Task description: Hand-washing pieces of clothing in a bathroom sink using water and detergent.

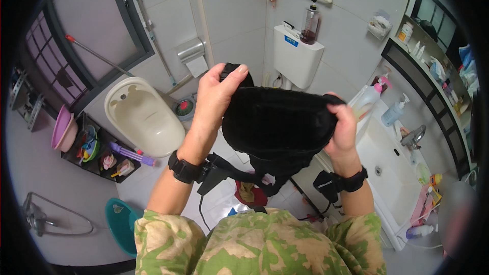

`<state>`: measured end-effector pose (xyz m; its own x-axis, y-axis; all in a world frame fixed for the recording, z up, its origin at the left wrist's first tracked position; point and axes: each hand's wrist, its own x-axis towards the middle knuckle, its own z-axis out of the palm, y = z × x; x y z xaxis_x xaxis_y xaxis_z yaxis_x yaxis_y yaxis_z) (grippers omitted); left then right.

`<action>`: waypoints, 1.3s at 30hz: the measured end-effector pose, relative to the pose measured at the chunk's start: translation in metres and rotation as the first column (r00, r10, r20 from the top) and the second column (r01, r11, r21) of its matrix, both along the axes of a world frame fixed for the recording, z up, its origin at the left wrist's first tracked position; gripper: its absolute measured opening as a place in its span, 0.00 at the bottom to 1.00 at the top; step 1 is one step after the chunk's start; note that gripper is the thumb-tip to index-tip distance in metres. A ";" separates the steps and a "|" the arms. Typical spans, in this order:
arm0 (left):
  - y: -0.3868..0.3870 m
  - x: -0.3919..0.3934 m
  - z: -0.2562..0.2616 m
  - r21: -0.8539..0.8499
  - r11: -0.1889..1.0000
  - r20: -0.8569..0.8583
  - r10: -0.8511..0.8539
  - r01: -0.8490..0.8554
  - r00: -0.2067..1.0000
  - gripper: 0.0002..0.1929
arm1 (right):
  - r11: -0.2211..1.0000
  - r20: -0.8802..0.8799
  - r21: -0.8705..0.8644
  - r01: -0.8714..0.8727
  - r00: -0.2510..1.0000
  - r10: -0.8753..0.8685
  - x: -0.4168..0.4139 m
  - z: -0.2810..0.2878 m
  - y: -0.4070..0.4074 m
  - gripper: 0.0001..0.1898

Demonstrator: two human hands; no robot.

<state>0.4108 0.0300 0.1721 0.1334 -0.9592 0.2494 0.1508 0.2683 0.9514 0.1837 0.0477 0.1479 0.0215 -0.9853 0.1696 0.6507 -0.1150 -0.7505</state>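
A black cloth garment (280,122) is stretched between my two hands, its wide opening facing up towards the camera. My left hand (225,88) grips its upper left edge, thumb on top of the bunched fabric. At the right edge, my right hand (341,122) holds the cloth with the fingers curled around it. Narrow dark parts of the garment hang down over the floor. Below it, a red cloth and a brownish one (247,193) lie low down, partly hidden by the garment.
A white washbasin (382,164) with a tap (414,137) stands at the right. To the left are a cream baby bathtub (147,118), a black rack (82,160) of small items and a teal basin (118,225). A toilet cistern (296,55) is on the far wall.
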 end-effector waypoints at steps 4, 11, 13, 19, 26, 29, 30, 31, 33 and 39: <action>-0.013 0.026 -0.016 0.036 0.995 0.400 -0.100 0.093 0.911 0.16 | 0.981 0.207 0.018 -0.196 0.960 0.188 -0.027 0.020 -0.006 0.11; -0.005 0.053 -0.034 0.171 0.968 0.632 -0.250 0.182 0.734 0.13 | 0.969 0.121 0.134 -0.206 0.974 0.190 -0.033 -0.006 -0.001 0.12; -0.003 0.056 -0.043 0.136 0.978 0.586 -0.208 0.158 0.783 0.11 | 0.972 0.094 0.166 -0.167 0.984 0.153 -0.029 -0.010 0.002 0.11; 0.010 0.052 -0.063 0.208 0.948 -0.063 -0.232 0.240 0.971 0.07 | 0.989 -0.177 0.107 -0.102 0.977 0.120 -0.021 -0.007 0.021 0.12; 0.005 0.057 -0.075 0.276 0.829 -0.267 -0.419 0.486 0.868 0.06 | 0.992 -0.144 0.120 -0.032 0.988 0.049 -0.038 -0.002 0.026 0.13; 0.002 0.062 -0.074 0.307 0.801 -0.249 -0.454 0.514 0.856 0.06 | 0.994 -0.223 0.113 -0.002 0.974 0.027 -0.043 -0.002 0.032 0.13; 0.002 0.062 -0.074 0.315 0.793 -0.252 -0.460 0.521 0.852 0.06 | 0.993 -0.223 0.116 0.002 0.975 0.024 -0.043 -0.001 0.034 0.13; 0.002 0.061 -0.075 0.317 0.790 -0.252 -0.463 0.524 0.850 0.06 | 0.994 -0.246 0.113 0.000 0.969 0.028 -0.043 0.000 0.036 0.13; 0.003 0.058 -0.077 0.321 0.791 -0.255 -0.456 0.520 0.852 0.07 | 0.994 -0.266 0.114 -0.003 0.963 0.033 -0.039 0.003 0.038 0.12; 0.005 0.066 -0.088 0.341 0.781 -0.287 -0.444 0.524 0.849 0.06 | 0.992 -0.434 0.076 -0.104 0.892 0.127 -0.027 0.012 0.039 0.08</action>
<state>0.4771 0.0345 0.0843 -0.3712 -0.9177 -0.1418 0.3378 -0.2757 0.8999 0.1563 0.0867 0.1597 0.1964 -0.9782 0.0677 0.2624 -0.0141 -0.9649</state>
